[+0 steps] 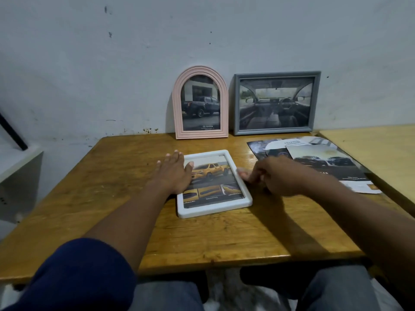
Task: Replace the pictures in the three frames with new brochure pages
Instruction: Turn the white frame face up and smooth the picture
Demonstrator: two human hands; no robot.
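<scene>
A white rectangular frame (pixel 214 206) lies flat in the middle of the wooden table, face up, showing a yellow pickup truck page. My left hand (pixel 174 173) rests flat with spread fingers on the frame's left edge. My right hand (pixel 272 176) touches the frame's right edge with curled fingertips. A pink arched frame (pixel 178 104) with a dark pickup picture leans upright against the wall. Beside it stands a grey rectangular frame (pixel 314 102) with a car interior picture. Loose brochure pages (pixel 325 160) lie fanned out to the right of my right hand.
The wooden table (pixel 116 176) reaches to the white wall. A second, lighter table (pixel 377 151) adjoins it on the right. A pale cabinet (pixel 18 176) stands lower left of the table. My knees show under the front edge.
</scene>
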